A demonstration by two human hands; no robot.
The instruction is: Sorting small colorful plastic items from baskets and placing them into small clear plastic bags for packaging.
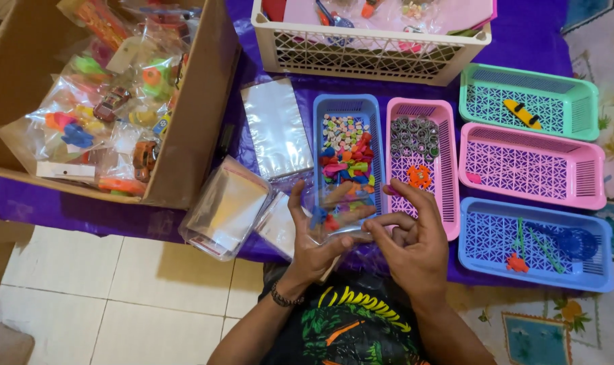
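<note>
My left hand (315,236) holds a small clear plastic bag (335,211) with a few small colourful toys inside, fingers spread around its left side. My right hand (410,233) grips the bag's right edge with curled fingers. Both hands hover just in front of a blue basket (373,122) full of small coloured pieces and a pink basket (445,155) with grey rings and an orange toy.
A cardboard box (192,122) of bagged toys sits at left. Stacks of clear bags (276,128) lie on the purple cloth. A white crate (367,51) stands at the back. Green (584,101), pink (530,165) and blue (597,263) baskets are at right.
</note>
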